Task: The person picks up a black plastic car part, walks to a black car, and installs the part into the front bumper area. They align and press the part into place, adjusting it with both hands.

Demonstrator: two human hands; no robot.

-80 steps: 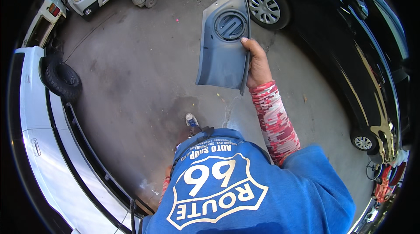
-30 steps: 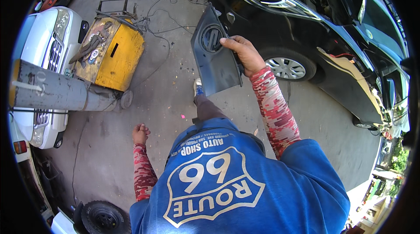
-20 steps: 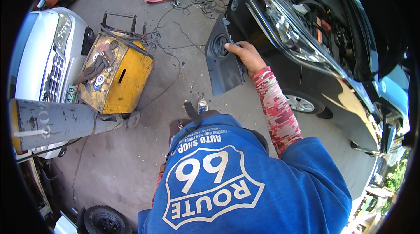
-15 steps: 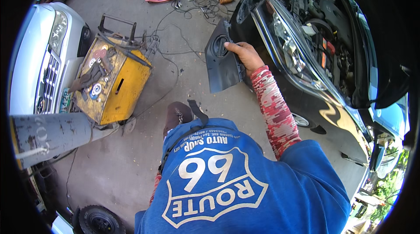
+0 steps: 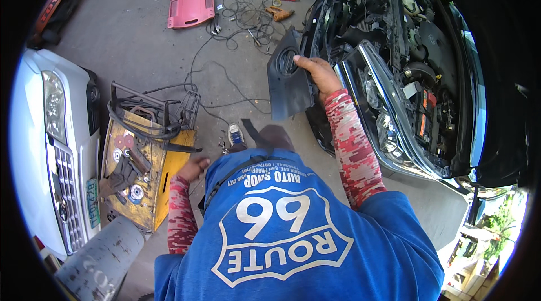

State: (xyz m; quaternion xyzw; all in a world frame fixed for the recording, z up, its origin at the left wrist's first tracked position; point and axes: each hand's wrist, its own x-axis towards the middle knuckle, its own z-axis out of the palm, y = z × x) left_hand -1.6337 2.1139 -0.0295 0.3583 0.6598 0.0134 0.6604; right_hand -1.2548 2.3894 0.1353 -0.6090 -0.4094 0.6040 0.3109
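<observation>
A dark grey plastic trim panel (image 5: 290,90) with a round ringed fitting is in my right hand (image 5: 320,76). My thumb lies across its upper face near the ring, and the other fingers are hidden behind it. The panel hangs upright beside the front corner of a dark car (image 5: 318,126) with its engine bay exposed. Low by my left side, my left hand (image 5: 193,168) is apart from the panel, between my waist and a yellow metal cart (image 5: 169,171). It looks open, its thumb side stretched out, with nothing seen in it.
Discs and a dark glove (image 5: 121,177) lie on the cart, with cables at its far end. A white car (image 5: 42,109) stands at the left, near a grey cylinder (image 5: 104,259). Ahead are a pink creeper (image 5: 191,0), tangled cords (image 5: 245,16) and an orange-brown power tool (image 5: 279,14).
My view has shifted, and my left hand has come into sight beside the cart. A shoe now shows ahead of my waist. My right hand still holds the panel, now close by the headlight.
</observation>
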